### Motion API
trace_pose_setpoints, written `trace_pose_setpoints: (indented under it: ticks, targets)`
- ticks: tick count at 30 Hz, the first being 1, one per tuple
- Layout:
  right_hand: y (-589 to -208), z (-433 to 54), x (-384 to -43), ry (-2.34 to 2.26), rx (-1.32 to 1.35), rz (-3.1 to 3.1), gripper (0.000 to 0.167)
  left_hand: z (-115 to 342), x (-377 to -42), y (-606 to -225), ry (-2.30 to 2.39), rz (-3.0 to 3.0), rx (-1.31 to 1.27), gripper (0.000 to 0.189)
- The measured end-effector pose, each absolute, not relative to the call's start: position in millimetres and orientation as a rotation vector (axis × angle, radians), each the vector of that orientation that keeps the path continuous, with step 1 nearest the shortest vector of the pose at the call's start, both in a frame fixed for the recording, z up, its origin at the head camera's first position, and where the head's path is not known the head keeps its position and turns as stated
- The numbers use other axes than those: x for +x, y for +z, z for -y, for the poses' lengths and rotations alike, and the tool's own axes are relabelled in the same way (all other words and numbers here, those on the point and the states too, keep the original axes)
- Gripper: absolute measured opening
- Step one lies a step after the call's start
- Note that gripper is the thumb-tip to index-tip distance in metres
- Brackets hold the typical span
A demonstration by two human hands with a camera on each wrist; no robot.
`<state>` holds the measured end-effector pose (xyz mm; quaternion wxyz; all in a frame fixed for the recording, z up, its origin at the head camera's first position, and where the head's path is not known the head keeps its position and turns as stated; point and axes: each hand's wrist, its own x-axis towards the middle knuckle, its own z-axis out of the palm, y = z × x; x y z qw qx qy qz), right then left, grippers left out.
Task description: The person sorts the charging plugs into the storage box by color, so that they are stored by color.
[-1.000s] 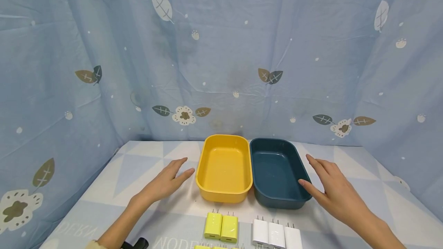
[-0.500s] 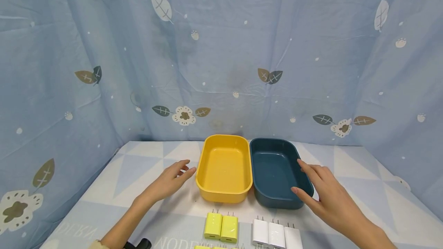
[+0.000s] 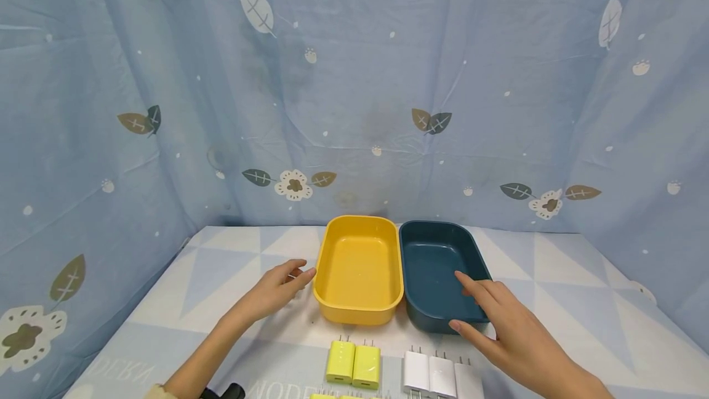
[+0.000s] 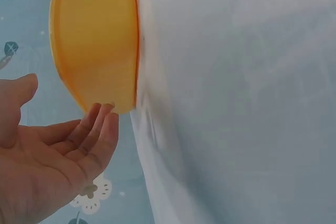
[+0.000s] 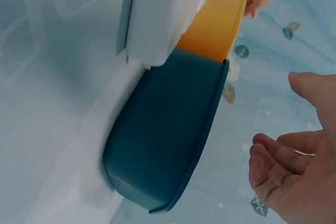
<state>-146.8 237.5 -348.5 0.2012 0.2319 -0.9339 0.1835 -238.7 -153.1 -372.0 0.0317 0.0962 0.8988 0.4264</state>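
At the bottom edge of the frame, a further row of yellow plugs is cut off; just above it, two yellow plugs [image 3: 366, 366] and three white plugs [image 3: 442, 378] are laid out, with their prongs pointed towards the boxes. Neighbours are set so close together that, if one were pinched carelessly, the next could be dragged along or knocked askew. Prongs could also be caught on the cloth of the desk [image 3: 221, 270].

At lower right, the right hand [image 3: 512, 332] is held above the near right corner of the blue box [image 3: 437, 322], close to the white plugs. Its fingers are loosely bent and nothing is held; if it were lowered without care, the rim could be struck or the rightmost plug shoved.

At left of centre, the left hand [image 3: 274, 291] is held just beside the yellow box [image 3: 357, 316], its fingers relaxed and nothing gripped; whether the wall is touched cannot be told. Should that wall be bumped, the blue box could be pushed too, since the two are set side by side at centre, backed by the curtain [image 3: 360, 66].
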Motion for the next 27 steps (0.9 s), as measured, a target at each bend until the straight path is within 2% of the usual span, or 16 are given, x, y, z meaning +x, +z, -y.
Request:
trace_pose_setpoints:
  ticks: [17, 27]
  targets:
    - [-357, -221, -140, 0.655, 0.843, 2.644, 0.061, 149, -239, -374, 1.506, -2.61, 0.344, 0.042]
    - [-365, -212, -140, 0.811, 0.962, 2.638, 0.058, 144, -242, -382, 1.606, -2.511, 0.24, 0.038]
